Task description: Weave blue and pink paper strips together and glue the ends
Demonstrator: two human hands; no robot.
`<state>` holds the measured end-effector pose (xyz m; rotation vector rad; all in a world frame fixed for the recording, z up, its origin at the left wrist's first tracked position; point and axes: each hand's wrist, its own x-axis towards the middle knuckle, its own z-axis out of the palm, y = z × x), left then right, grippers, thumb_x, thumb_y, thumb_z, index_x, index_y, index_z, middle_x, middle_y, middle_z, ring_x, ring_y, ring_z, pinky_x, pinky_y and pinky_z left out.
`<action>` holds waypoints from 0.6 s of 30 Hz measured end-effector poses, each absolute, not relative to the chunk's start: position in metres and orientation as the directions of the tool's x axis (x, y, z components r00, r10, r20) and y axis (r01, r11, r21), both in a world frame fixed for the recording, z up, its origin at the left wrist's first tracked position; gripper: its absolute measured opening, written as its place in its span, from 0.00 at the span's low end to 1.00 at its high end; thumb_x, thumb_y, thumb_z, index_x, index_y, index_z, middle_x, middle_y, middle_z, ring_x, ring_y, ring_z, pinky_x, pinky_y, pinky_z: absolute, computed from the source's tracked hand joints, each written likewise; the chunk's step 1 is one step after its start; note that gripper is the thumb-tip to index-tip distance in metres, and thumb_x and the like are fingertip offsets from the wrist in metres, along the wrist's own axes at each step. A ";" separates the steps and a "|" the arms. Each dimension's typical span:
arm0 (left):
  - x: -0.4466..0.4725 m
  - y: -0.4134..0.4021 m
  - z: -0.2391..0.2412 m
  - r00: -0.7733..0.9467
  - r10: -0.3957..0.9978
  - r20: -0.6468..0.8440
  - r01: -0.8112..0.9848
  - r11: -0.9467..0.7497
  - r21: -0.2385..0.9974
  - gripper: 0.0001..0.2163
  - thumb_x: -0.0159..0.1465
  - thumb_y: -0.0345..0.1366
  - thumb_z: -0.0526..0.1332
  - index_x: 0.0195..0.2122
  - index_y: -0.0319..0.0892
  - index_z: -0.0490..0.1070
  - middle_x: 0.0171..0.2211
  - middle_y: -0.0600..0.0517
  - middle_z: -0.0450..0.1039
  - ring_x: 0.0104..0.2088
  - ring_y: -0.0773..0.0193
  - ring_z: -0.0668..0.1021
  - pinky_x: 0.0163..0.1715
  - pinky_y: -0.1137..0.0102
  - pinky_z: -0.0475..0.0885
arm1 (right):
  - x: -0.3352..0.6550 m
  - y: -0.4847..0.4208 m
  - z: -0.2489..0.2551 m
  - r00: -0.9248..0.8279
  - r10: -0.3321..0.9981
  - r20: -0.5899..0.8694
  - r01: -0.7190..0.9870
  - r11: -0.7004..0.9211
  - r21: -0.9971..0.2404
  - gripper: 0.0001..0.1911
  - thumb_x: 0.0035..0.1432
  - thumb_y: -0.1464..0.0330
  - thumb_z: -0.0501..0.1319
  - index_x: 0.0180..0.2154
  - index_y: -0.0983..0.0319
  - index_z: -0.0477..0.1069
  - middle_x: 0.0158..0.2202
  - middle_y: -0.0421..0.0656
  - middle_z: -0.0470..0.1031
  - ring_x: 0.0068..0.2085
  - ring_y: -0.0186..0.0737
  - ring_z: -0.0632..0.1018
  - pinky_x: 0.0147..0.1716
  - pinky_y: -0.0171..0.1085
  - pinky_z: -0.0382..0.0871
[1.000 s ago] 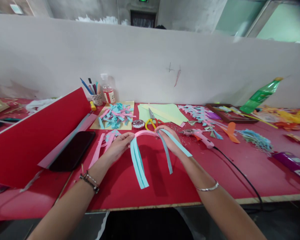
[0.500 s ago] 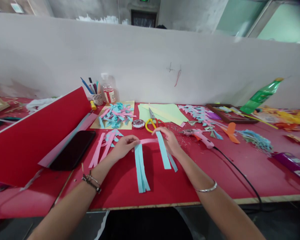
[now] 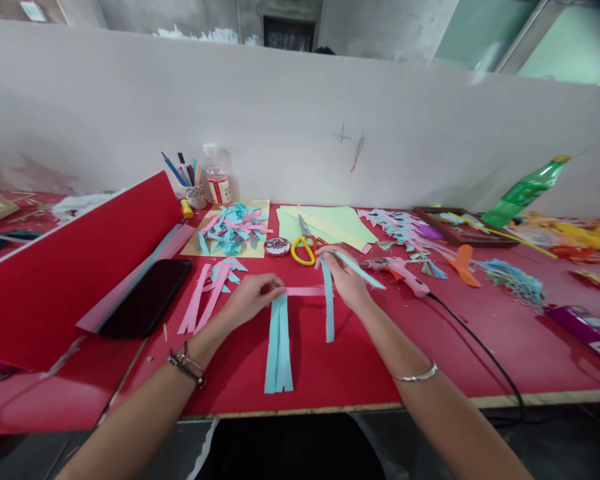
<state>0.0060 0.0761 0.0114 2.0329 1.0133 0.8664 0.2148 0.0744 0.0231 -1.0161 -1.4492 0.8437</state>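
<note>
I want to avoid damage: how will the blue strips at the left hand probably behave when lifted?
The blue strips look thin, like paper, so they are probably very light. Being long and narrow, they would likely bend rather than stay stiff. The left hand is at one end, so the other may swing.

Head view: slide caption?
Left hand and right hand hold blue strips, a pink strip between them, over a red table.

Pale glare washes the red table [image 3: 520,340] at right, while the upper-right corner is dark.
</note>
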 end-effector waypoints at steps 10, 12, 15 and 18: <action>0.006 0.075 0.010 0.475 0.841 0.260 0.430 -0.479 0.765 0.05 0.55 0.36 0.59 0.26 0.44 0.73 0.22 0.54 0.71 0.22 0.67 0.68 0.23 0.75 0.57 | 0.217 0.079 0.022 -0.092 0.989 0.118 -0.266 0.090 -0.960 0.17 0.39 0.66 0.65 0.36 0.58 0.69 0.27 0.34 0.68 0.22 0.25 0.66 0.19 0.28 0.60; 0.005 0.076 0.008 0.443 0.856 0.265 0.462 -0.471 0.752 0.05 0.55 0.36 0.59 0.26 0.44 0.73 0.23 0.53 0.72 0.22 0.66 0.68 0.23 0.75 0.57 | 0.219 0.081 0.021 -0.080 0.993 0.087 -0.286 0.061 -0.956 0.19 0.38 0.66 0.66 0.37 0.58 0.70 0.26 0.35 0.69 0.23 0.26 0.67 0.21 0.28 0.61; 0.003 0.078 0.007 0.402 0.878 0.261 0.514 -0.452 0.729 0.04 0.54 0.36 0.59 0.26 0.45 0.73 0.23 0.53 0.73 0.23 0.66 0.69 0.23 0.75 0.56 | 0.222 0.084 0.018 -0.060 0.996 0.060 -0.276 0.041 -0.960 0.16 0.36 0.66 0.67 0.32 0.62 0.71 0.24 0.35 0.69 0.24 0.27 0.68 0.23 0.29 0.63; 0.002 0.078 0.008 0.406 0.879 0.250 0.540 -0.451 0.710 0.04 0.55 0.36 0.59 0.27 0.45 0.73 0.23 0.54 0.72 0.23 0.65 0.69 0.23 0.75 0.55 | 0.225 0.085 0.017 -0.044 0.997 0.068 -0.276 0.053 -0.960 0.13 0.37 0.64 0.67 0.28 0.62 0.69 0.23 0.36 0.70 0.23 0.27 0.68 0.22 0.29 0.63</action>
